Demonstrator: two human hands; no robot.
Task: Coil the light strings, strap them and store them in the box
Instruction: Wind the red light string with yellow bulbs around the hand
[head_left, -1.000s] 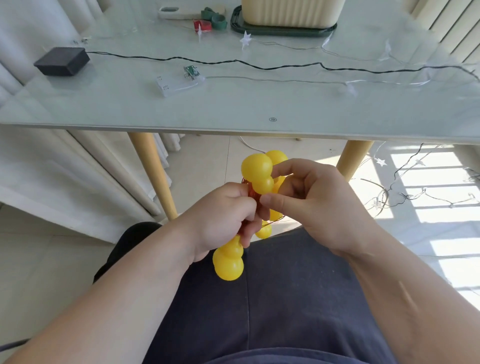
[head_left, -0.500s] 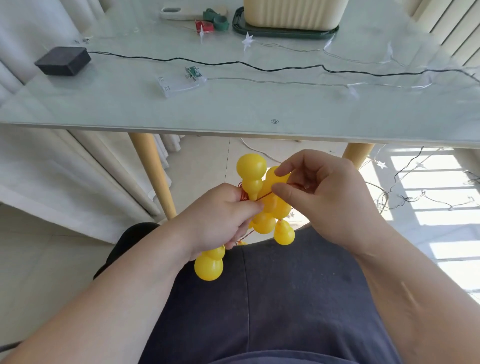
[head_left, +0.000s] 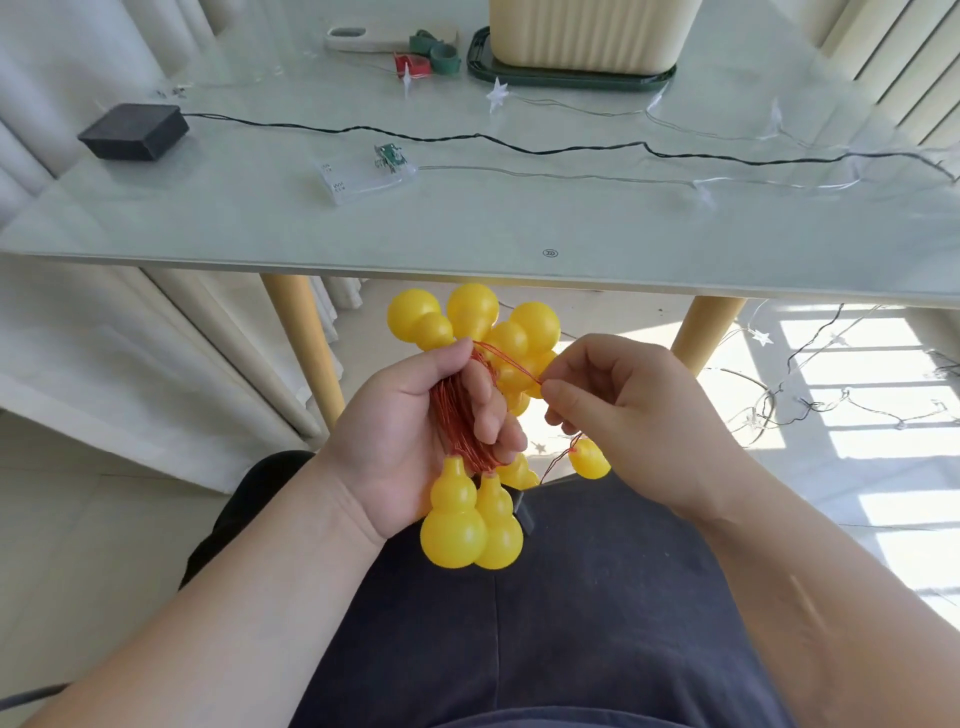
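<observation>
A light string of yellow gourd bulbs (head_left: 470, 525) on red wire (head_left: 457, 415) is bundled over my lap, below the table edge. My left hand (head_left: 410, 431) grips the coiled red wire, palm toward me, with gourds sticking out above and below the fist. My right hand (head_left: 623, 410) pinches a loose strand of the red wire beside the bundle; one gourd (head_left: 589, 460) hangs under it. The cream storage box (head_left: 587, 36) stands on a dark green lid at the table's far side. Red and green straps (head_left: 428, 57) lie left of it.
On the glass table (head_left: 467, 228) lie a black-wire string (head_left: 519, 148) with its black battery box (head_left: 132, 130), and a clear-wire star string (head_left: 675, 179) with a clear battery case (head_left: 363, 176). More star lights trail on the floor (head_left: 810, 405) at right. A phone lies beside the straps.
My left hand has turned palm up, showing the coiled red wire. The gourd bundle spread out, and my right hand drew back to the right with a strand pinched.
</observation>
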